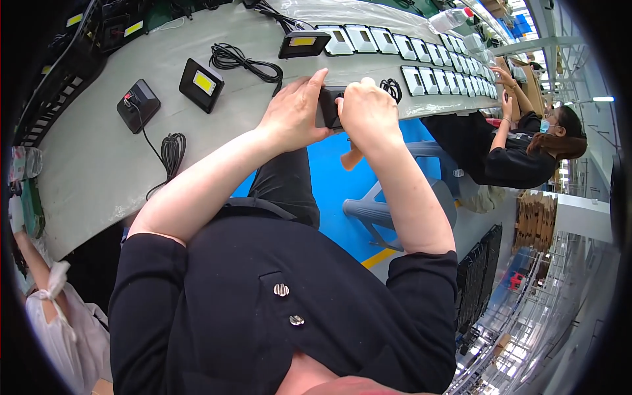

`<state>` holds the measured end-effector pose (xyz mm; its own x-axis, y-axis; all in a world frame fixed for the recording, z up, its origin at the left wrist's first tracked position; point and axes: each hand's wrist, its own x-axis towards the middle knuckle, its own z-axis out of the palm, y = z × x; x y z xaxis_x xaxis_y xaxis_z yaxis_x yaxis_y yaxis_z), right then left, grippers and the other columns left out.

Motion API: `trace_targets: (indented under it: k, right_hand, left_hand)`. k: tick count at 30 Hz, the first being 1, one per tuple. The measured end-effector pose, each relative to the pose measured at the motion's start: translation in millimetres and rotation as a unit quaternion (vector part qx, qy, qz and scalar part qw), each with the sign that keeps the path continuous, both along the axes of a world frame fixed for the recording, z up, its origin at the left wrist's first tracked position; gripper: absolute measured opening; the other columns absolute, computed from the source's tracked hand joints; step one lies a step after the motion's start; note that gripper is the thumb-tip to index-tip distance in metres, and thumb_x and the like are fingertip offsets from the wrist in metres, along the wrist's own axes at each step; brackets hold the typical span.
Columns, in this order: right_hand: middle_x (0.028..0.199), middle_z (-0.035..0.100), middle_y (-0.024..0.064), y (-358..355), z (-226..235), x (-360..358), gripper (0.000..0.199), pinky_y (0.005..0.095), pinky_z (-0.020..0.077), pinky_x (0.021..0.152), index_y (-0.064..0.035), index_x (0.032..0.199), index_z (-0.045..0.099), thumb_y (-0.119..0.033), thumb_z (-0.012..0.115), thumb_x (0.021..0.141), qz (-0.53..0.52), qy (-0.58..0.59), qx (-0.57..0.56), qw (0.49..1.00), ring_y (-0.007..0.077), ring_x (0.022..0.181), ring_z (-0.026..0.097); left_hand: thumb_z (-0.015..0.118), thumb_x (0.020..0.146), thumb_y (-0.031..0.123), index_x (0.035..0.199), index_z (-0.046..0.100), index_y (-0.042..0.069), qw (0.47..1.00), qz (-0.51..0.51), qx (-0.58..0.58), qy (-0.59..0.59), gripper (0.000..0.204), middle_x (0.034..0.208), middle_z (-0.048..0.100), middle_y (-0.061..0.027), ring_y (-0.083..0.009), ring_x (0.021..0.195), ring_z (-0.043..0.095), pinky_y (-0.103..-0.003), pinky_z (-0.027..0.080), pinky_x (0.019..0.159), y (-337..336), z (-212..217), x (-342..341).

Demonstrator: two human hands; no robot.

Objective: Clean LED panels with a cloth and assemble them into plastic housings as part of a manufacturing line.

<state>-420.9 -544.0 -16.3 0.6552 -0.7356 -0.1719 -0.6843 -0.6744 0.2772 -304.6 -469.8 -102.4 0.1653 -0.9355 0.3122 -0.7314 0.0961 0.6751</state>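
At the table's near edge, a black floodlight (327, 108) lies between my hands, mostly covered by them. My left hand (293, 113) grips its left side, thumb on the near edge and fingers along the far edge. Over its right part, my right hand (370, 110) is closed in a fist round a tool with a brown handle (352, 158). The handle's end sticks out below the fist; the tool's working end is hidden. A coiled black cable (392, 89) shows just beyond my right hand.
Floodlights with yellow panels (204, 81) (303, 41) and one face-down floodlight (139, 105) lie on the grey table (85, 171), with coiled cables. Rows of white-and-black lamp frames (413, 81) run right. A bottle (451, 20), black crate (56, 85), stool (375, 210) and two people (526, 148) (72, 322) are nearby.
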Motion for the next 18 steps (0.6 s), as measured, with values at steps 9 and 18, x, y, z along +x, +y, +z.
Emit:
trace_targets:
  k: [9,18]
  right_hand:
    - [0.093,0.064,0.0207,-6.9,0.0,0.6,0.031,0.0412,0.0547,0.078,0.0037,0.087,0.069,-0.026,0.062,0.087,-0.029,-0.044,0.015,0.998,0.0350,0.087,0.067]
    - [0.101,0.065,0.0198,-10.1,-6.1,3.4,0.021,0.0384,0.0575,0.074,0.0002,0.093,0.069,-0.017,0.064,0.082,-0.050,-0.108,0.046,0.992,0.0314,0.091,0.069]
  left_hand:
    - [0.081,0.064,0.029,0.142,0.029,0.003,0.999,0.000,-0.012,-0.042,0.097,0.128,0.053,-0.0151,-0.0319,0.121,0.049,-0.042,0.040,0.103,-3.8,-2.6,-0.4]
    - [0.082,0.063,0.031,0.119,0.056,0.008,0.997,0.004,-0.056,-0.049,0.067,0.123,0.056,-0.0117,-0.0309,0.117,0.052,-0.042,0.044,0.098,-12.1,-2.8,-6.6]
